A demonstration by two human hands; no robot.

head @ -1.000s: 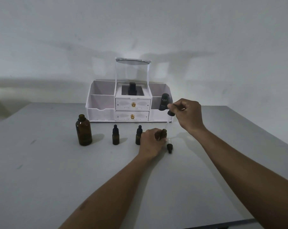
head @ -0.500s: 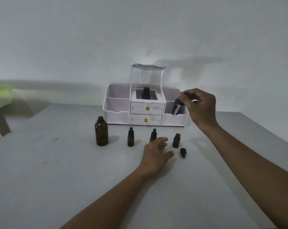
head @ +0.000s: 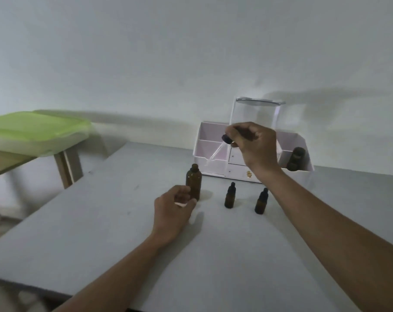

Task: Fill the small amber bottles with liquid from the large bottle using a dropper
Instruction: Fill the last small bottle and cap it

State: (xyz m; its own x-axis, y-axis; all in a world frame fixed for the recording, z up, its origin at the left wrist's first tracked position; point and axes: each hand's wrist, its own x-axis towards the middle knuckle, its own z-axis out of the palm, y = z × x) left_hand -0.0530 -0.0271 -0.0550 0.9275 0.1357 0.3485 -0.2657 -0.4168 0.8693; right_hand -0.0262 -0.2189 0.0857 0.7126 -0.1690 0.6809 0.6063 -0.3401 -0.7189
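The large amber bottle [head: 193, 183] stands uncapped on the grey table. My left hand [head: 173, 211] hovers just in front of it, fingers curled and apart, holding nothing. My right hand [head: 253, 145] is raised above and to the right of the bottle, pinching the black bulb of a dropper [head: 215, 152]. The dropper's clear glass tube slants down-left toward the bottle's mouth. Two small amber bottles with black caps stand to the right, one [head: 230, 195] nearer the middle and another [head: 261, 201] beside my right forearm. The third small bottle is hidden behind that arm.
A white organiser [head: 213, 152] with drawers and a clear lid sits at the back of the table; a dark bottle [head: 296, 159] rests in its right compartment. A green-topped bench [head: 31, 134] stands off to the left. The table's left edge [head: 55, 199] runs diagonally.
The camera swung left. My right hand carried the dropper leftward, from over the small bottles to above the large bottle. My left hand let go of the small bottle and moved to the large one.
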